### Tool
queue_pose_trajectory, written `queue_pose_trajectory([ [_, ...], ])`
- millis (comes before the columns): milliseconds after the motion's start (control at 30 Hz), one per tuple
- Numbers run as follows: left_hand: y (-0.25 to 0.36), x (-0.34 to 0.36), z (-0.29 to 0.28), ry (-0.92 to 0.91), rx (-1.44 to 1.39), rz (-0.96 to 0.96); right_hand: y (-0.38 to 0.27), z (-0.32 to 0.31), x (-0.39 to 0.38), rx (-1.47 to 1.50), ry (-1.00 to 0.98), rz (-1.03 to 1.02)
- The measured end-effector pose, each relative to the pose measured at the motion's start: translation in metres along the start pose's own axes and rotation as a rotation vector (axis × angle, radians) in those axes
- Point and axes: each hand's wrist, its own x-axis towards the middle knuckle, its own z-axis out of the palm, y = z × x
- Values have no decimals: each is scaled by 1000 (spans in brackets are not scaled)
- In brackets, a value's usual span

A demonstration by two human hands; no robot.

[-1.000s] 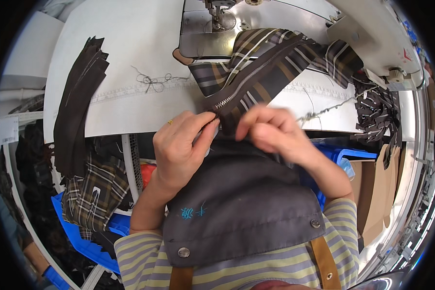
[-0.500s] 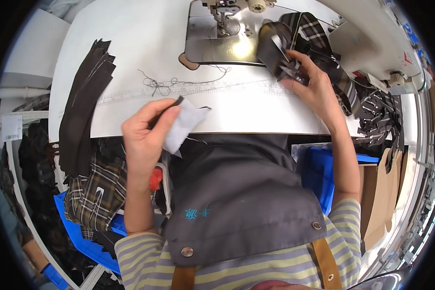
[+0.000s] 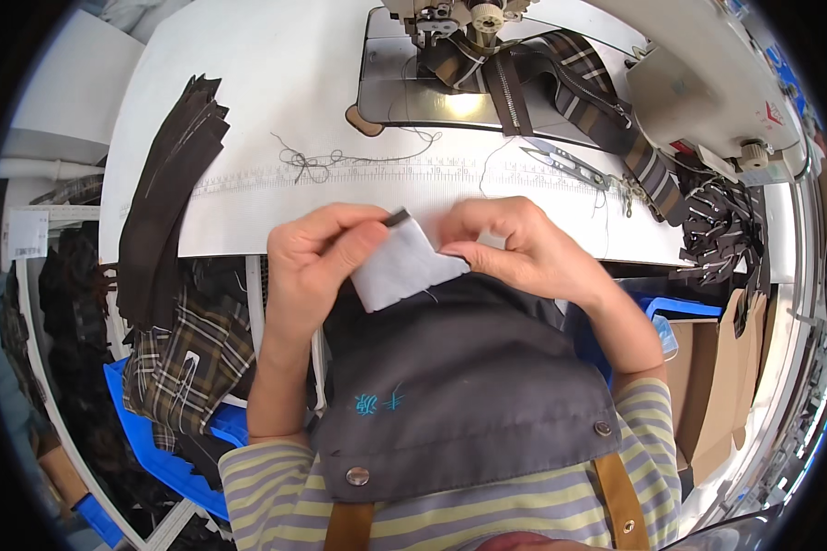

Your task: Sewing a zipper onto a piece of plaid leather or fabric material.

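Observation:
A small light-grey piece of fabric [image 3: 402, 266] with a dark edge is stretched between my hands, above my apron and near the table's front edge. My left hand [image 3: 317, 262] pinches its upper left side, by the dark edge. At its right corner my right hand [image 3: 524, 248] has thumb and fingers closed on it, the fingertips partly blurred. Beyond the right hand, metal thread snips [image 3: 570, 165] lie on the white table. A plaid strip [image 3: 597, 110] and a dark zipper [image 3: 510, 92] rest by the sewing machine [image 3: 469, 23].
Dark fabric strips [image 3: 170, 184] hang over the table's left edge. Loose thread [image 3: 312, 163] lies along the printed ruler line. Plaid cloth [image 3: 188, 367] fills a blue bin [image 3: 142, 450] at lower left. Striped scraps [image 3: 721, 216] are heaped at right, above a cardboard box [image 3: 717, 386].
My right hand has put the snips down on the table and come back to the fabric's right corner. My left hand moved slightly right. The plaid strip and zipper now lie by the needle area.

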Motion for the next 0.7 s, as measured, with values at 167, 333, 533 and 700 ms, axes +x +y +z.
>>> queue_pose_trajectory([
  [167, -14, 20, -7, -139, -907, -35, -8, -14, 13, 635, 628, 130],
  [333, -38, 42, 22, -380, -1223, 141, -5, 27, 14, 393, 290, 211],
  [533, -25, 47, 35, -394, -1275, 48, 7, 36, 11, 378, 253, 235],
  [700, -18, 29, 35, -18, -444, -73, 3, 25, 0, 78, 311, 170],
])
